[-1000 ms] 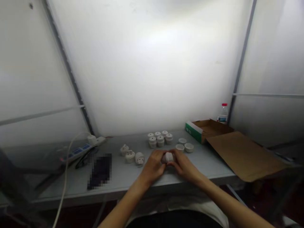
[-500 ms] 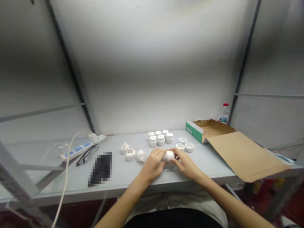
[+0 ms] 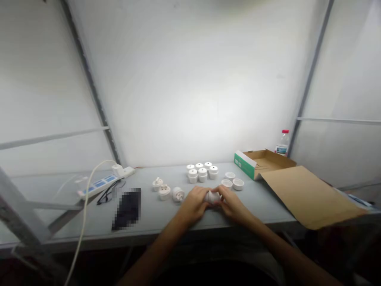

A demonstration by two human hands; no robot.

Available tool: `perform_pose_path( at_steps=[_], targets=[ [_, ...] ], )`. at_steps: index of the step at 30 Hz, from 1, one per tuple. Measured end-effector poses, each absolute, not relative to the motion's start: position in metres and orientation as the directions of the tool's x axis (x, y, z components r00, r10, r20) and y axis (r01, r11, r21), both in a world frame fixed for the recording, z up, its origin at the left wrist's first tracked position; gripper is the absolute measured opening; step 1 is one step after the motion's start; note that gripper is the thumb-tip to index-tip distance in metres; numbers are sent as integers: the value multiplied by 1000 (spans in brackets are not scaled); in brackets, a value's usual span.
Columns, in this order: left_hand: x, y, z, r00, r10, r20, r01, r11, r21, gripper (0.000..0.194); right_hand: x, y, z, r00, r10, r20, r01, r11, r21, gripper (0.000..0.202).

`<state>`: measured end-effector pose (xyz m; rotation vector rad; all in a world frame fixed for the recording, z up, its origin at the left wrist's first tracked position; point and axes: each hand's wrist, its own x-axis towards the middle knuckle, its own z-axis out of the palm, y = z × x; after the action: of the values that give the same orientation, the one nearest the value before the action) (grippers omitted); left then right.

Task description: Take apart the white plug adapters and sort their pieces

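The left hand [image 3: 195, 202] and the right hand [image 3: 231, 202] meet near the bench's [image 3: 154, 222] front edge, middle, fingers of both closed round one small white plug part [image 3: 213, 196] held between them just above the surface; beside the left hand lie three loose white plugs [image 3: 164, 190]; just beyond the right hand sit three shallow white caps [image 3: 232, 181]; further back stands a cluster of six white cylinders [image 3: 201, 171]; toward the far right corner lies an open cardboard box [image 3: 264, 161], a bottle [image 3: 282, 143] behind it; a power strip [image 3: 104, 182] rests at the far left.
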<state>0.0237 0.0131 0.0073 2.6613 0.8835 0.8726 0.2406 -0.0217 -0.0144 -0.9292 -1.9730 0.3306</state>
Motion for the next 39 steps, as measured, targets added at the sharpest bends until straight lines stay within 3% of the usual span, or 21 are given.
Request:
perform_pose_path(
  at_steps=[4, 8, 10, 14, 19, 22, 25, 28, 30, 34, 39],
  targets=[
    [22, 15, 4, 611, 654, 446, 493, -755, 432, 39, 240, -22, -19, -336, 655, 677, 495, 734, -465, 42],
    [20, 17, 6, 555, 660, 506, 487, -751, 445, 59, 239, -22, -19, -257, 649, 716, 545, 709, -447, 49],
    [20, 17, 8, 523, 665, 533, 479, -747, 462, 56, 239, -23, -17, -198, 656, 729, 580, 678, -453, 52],
    [20, 17, 7, 453, 692, 562, 498, -719, 485, 36, 240, -22, -15, -153, 686, 711, 629, 622, -466, 34],
    [20, 22, 0, 360, 733, 577, 581, -660, 476, 27, 241, -18, -21, -144, 706, 693, 653, 594, -470, 6],
    [21, 20, 1, 330, 745, 580, 665, -619, 418, 27, 242, -16, -24, -133, 699, 703, 683, 578, -446, 7],
    [22, 15, 6, 348, 733, 585, 773, -577, 263, 30, 243, -14, -27, -133, 693, 709, 724, 557, -408, 7],
    [21, 10, 11, 334, 743, 581, 855, -498, 146, 20, 245, -12, -29, -106, 708, 699, 767, 505, -396, 4],
    [17, 10, 13, 295, 756, 585, 887, -444, 127, 20, 246, -12, -31, -43, 719, 694, 798, 442, -409, 2],
    [7, 16, 12, 226, 759, 611, 933, -349, 89, 33, 247, -14, -32, 97, 718, 690, 865, 282, -415, 23],
    [4, 22, 12, 248, 748, 615, 927, -369, 75, 42, 244, -20, -23, 53, 683, 728, 846, 357, -396, 23]
  ],
)
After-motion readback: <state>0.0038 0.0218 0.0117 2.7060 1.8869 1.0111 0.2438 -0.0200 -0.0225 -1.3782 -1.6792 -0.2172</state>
